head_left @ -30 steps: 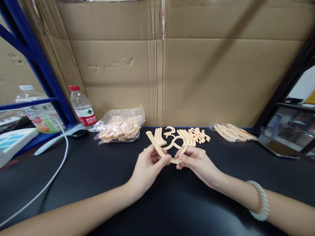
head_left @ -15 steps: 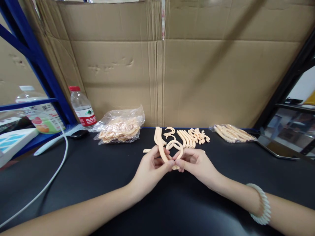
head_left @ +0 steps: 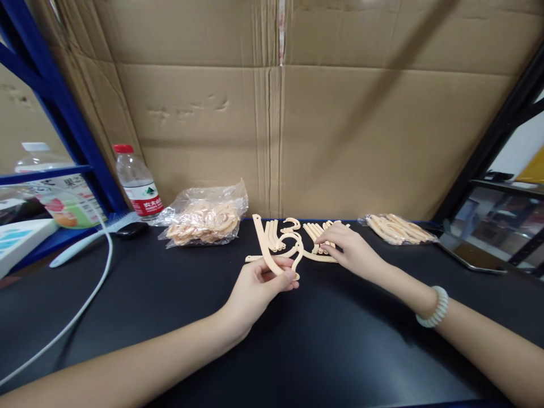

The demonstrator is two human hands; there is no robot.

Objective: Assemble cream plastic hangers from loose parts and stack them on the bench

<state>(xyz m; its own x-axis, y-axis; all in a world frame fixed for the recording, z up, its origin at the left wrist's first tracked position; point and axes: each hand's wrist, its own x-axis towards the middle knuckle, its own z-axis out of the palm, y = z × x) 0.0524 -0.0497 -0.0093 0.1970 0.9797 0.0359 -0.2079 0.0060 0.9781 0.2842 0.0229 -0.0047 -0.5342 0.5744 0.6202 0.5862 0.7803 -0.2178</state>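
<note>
My left hand (head_left: 259, 286) pinches the lower ends of a curved beige hanger arm (head_left: 262, 243) and a hanger hook (head_left: 300, 249) where they meet. The arm slants up to the left and the hook curls above the fingers. My right hand (head_left: 355, 250) is over the right-hand row of hanger arms (head_left: 311, 231), fingers apart, partly covering the small beige pieces behind it. On the table behind my left hand lie another hanger's spread arms (head_left: 321, 258), more arms in a row (head_left: 272, 231) and loose hooks (head_left: 292, 222).
A clear bag of beige parts (head_left: 204, 221) lies at the back left, beside a red-capped water bottle (head_left: 138, 184). Another bag (head_left: 397, 229) and a dark flat device (head_left: 471, 258) lie at the right. A white cable (head_left: 100, 283) curves over the left. Cardboard (head_left: 204, 113) walls the back.
My right hand has let go of the hanger pieces and moved right and away from me to the parts row. My left hand keeps hold of the arm and hook.
</note>
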